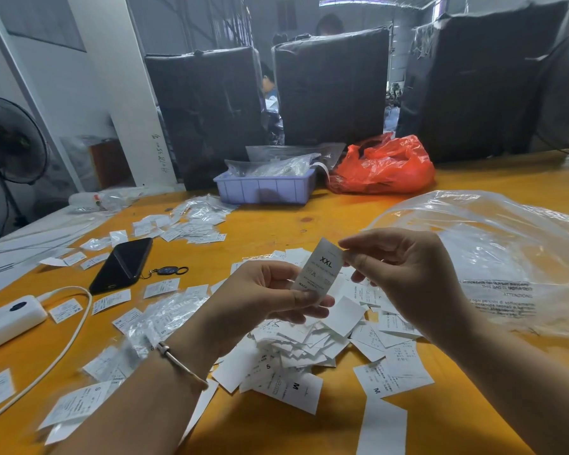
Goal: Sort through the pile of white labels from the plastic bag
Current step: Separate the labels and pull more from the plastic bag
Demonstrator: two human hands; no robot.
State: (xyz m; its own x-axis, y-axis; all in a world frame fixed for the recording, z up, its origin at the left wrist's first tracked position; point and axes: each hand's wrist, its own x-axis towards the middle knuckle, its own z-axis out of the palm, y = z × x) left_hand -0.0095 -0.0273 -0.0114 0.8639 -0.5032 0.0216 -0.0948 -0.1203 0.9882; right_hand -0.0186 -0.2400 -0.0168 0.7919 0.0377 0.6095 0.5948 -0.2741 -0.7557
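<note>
Two hands, the left hand (270,292) and the right hand (404,274), share one label (319,269) marked XXL, above one pile of white labels (312,343) too many to count. On the desk (309,218) lie one black phone (122,264), one white power bank (7,318), one blue tray (265,190), one red bag (383,167) and one large clear plastic bag (493,254). Three black-wrapped bundles (330,87) stand behind, with two fans (9,142) at the edges.

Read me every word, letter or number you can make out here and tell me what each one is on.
"XXL": label pinched by both hands, left hand and right hand; its smaller print is blurred.
"M": label in the pile.
"M": label at the pile's right.
"S": label near the left forearm.
"THIS BAG IS", "ATTENZIONE": clear plastic bag; the rest is unreadable.
</note>
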